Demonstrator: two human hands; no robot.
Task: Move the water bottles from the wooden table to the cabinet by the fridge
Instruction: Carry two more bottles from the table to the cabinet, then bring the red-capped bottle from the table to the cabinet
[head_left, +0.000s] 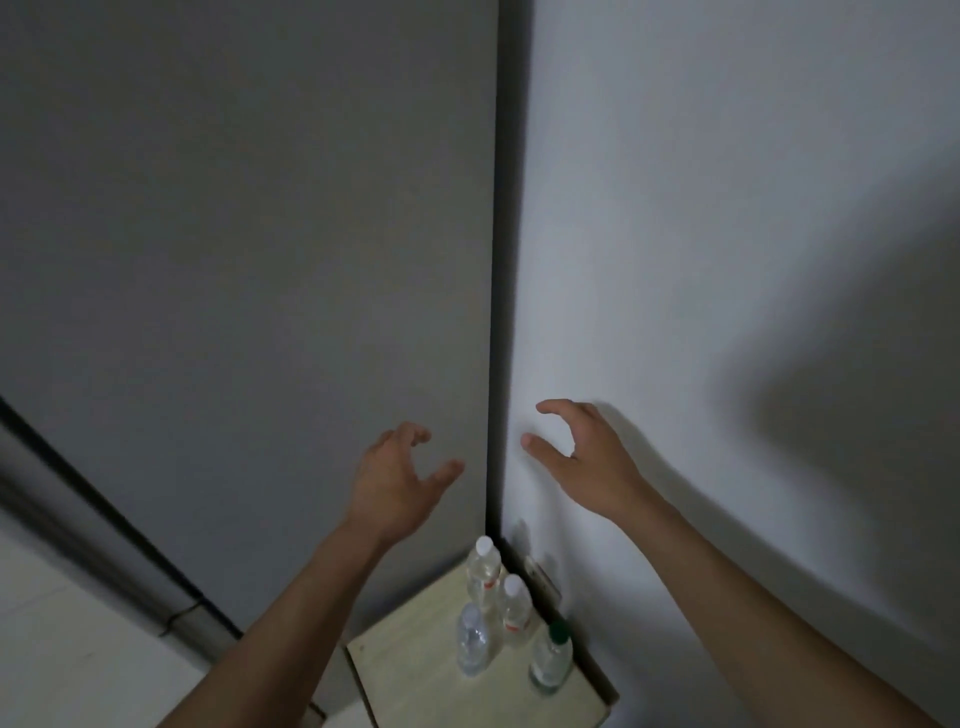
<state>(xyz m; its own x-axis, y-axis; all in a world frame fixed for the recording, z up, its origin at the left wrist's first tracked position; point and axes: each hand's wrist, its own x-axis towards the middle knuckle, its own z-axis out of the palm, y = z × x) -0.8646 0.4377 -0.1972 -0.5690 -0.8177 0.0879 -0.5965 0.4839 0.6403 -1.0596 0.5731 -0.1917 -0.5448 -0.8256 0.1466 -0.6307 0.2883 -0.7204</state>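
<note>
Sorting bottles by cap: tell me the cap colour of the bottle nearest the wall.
Green cap, seen in the head view.

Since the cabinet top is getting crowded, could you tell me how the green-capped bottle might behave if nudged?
The green-capped bottle looks tall and narrow, so it would probably tip easily. It stands near the cabinet top's right edge, so it might fall off. Its clear plastic probably flexes rather than breaks.

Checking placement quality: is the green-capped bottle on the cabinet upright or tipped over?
Upright. The green-capped bottle stands on its base on the cabinet top, cap up, near the right edge, apart from the three white-capped bottles.
</note>
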